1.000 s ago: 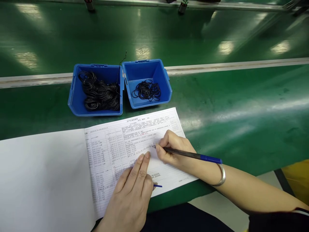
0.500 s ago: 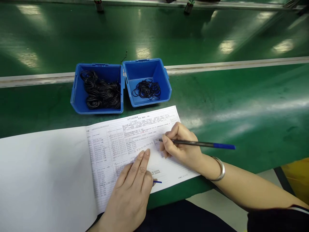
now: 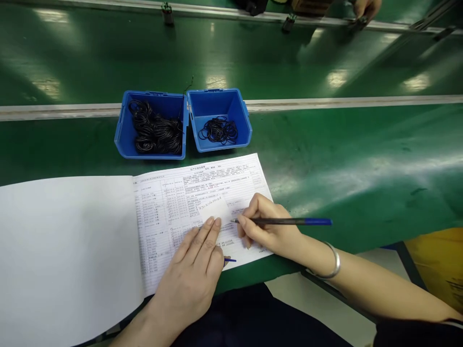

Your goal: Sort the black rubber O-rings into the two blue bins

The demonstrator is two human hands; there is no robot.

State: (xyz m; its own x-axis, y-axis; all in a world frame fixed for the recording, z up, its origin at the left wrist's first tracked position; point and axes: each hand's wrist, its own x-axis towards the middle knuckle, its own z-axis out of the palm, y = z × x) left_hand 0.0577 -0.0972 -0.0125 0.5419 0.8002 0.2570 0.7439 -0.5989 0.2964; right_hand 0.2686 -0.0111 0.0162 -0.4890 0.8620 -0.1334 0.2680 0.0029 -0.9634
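Note:
My right hand [image 3: 269, 225] pinches a black pen [image 3: 289, 221] with a blue end, its tip at the lower right edge of a small white slip [image 3: 214, 210] with a handwritten line. The slip lies on the printed page of an open notebook [image 3: 155, 270]. My left hand [image 3: 198, 265] rests flat, fingers stretched out, with its fingertips on the slip's lower edge. From beneath that hand pokes a thin blue stick-like thing [image 3: 230, 260]; the rest of it is hidden.
Behind the notebook stand two blue bins [image 3: 122, 130] [image 3: 244, 137] holding bundles of black cable [image 3: 159, 132]. A pale strip [image 3: 325, 103] crosses the green table [image 3: 361, 159]. Another person's hand [image 3: 367, 8] is at the far edge, near small dark cylindrical parts [image 3: 167, 14].
My right hand and the pen tip have moved down and slightly left relative to the slip. Another person's hand has come into view at the top right. The whole view has shifted slightly.

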